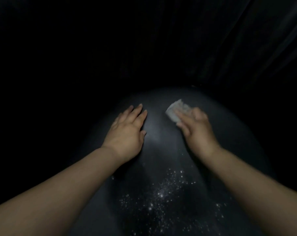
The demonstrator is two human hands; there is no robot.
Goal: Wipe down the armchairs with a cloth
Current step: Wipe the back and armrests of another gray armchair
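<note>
Droplets (163, 195), tiny and glinting white, speckle the near part of a dark, smooth, rounded armchair surface (161, 150). Two bare forearms reach forward over it. Further on, the left hand (127, 132) lies flat on the surface, palm down, fingers extended and close together, holding nothing. Just beside it, the right hand (198, 129) presses a small crumpled white cloth (176, 110) against the surface, fingers laid over it. Beyond, only dark folded material (246, 48) shows dimly.
</note>
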